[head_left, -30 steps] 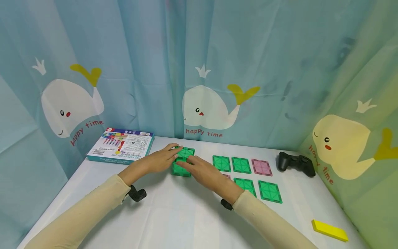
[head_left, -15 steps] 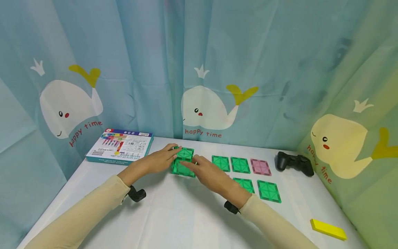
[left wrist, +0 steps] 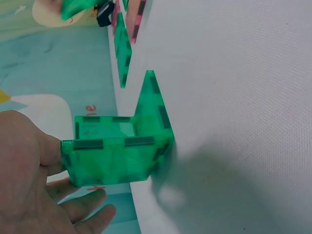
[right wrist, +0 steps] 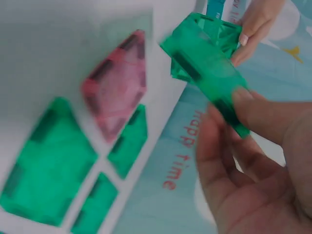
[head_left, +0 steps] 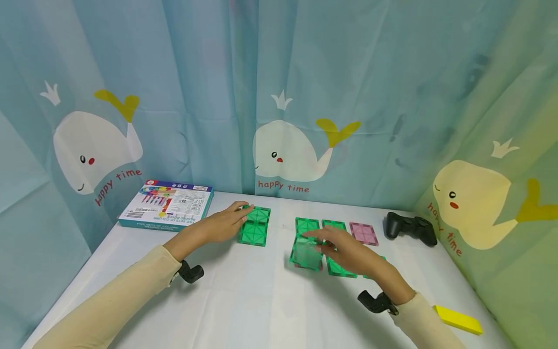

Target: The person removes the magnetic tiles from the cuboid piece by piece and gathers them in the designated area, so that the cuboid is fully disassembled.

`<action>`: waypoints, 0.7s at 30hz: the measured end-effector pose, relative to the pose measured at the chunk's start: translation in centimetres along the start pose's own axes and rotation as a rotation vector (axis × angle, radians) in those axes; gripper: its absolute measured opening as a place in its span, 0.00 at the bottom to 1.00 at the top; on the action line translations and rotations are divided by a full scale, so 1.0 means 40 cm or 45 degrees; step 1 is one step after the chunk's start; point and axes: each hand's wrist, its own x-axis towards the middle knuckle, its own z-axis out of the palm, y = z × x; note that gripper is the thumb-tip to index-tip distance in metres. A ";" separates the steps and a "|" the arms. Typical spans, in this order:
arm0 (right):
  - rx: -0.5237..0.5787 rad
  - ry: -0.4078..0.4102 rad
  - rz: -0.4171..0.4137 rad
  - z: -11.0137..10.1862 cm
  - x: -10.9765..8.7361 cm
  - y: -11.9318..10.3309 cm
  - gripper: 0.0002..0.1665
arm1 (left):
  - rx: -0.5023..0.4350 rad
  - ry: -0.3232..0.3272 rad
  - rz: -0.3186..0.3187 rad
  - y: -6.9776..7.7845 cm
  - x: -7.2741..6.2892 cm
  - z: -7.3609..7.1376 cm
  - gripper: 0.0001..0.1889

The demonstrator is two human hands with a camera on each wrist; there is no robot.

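At the tabletop's middle, my left hand (head_left: 224,224) pinches green magnetic tiles (left wrist: 107,158) at a corner. In the left wrist view, two of these stand upright, joined to a green tile (left wrist: 153,109) lying flat. My right hand (head_left: 350,249) pinches another green magnetic tile (right wrist: 204,70) between thumb and fingers. Seen from the head, this held tile overlaps a pink tile, of which only slivers show. In the right wrist view that pink tile (right wrist: 117,85) lies on the table beside several green tiles (right wrist: 48,163).
Another pink tile (head_left: 364,233) lies at the back right, near a black game controller (head_left: 410,228). A yellow block (head_left: 457,320) rests at the front right. At the back left is a flat toy box (head_left: 167,206). Curtains with whale prints (head_left: 287,150) enclose the table.
My right hand has moved right, away from the left hand's tiles, and carries a green tile over the pink one in the front row. My left hand has stayed where it was.
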 end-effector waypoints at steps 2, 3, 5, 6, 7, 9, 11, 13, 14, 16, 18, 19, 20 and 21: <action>0.073 -0.073 0.030 -0.002 -0.027 0.014 0.27 | -0.004 -0.005 -0.001 0.002 -0.003 -0.002 0.28; 0.119 -0.105 0.050 -0.001 -0.039 0.020 0.27 | -0.001 -0.007 -0.003 0.003 -0.004 -0.002 0.28; 0.224 -0.159 0.060 0.004 -0.060 0.033 0.26 | -0.002 -0.011 -0.003 0.004 -0.005 -0.002 0.28; 0.256 -0.183 0.074 0.007 -0.070 0.036 0.26 | 0.004 -0.012 0.001 0.004 -0.005 -0.001 0.28; 0.281 -0.204 0.080 0.011 -0.078 0.039 0.25 | 0.008 -0.009 0.008 0.004 -0.005 -0.001 0.28; 0.315 -0.243 0.092 0.023 -0.087 0.046 0.25 | 0.017 -0.003 0.018 0.003 -0.003 0.001 0.28; 0.303 -0.259 0.098 0.037 -0.091 0.050 0.24 | 0.022 -0.001 0.025 0.002 -0.002 0.001 0.28; 0.287 -0.259 0.087 0.051 -0.088 0.052 0.24 | 0.034 0.006 0.026 0.001 -0.002 0.001 0.28; 0.272 -0.254 0.081 0.057 -0.085 0.052 0.24 | 0.034 0.007 0.021 0.000 -0.002 0.001 0.28; 0.237 -0.245 0.066 0.070 -0.079 0.049 0.25 | 0.036 0.003 0.015 -0.001 -0.002 0.000 0.28; 0.194 -0.234 0.064 0.081 -0.074 0.046 0.26 | 0.033 0.001 0.014 -0.002 -0.003 0.000 0.28; 0.165 -0.227 0.060 0.086 -0.071 0.045 0.26 | 0.028 -0.003 0.011 -0.002 -0.003 -0.001 0.28; 0.138 -0.219 0.067 0.090 -0.070 0.043 0.26 | 0.025 -0.004 0.012 -0.002 -0.003 -0.001 0.28; 0.111 -0.211 0.078 0.095 -0.068 0.041 0.26 | 0.020 -0.007 0.012 -0.002 -0.003 -0.001 0.28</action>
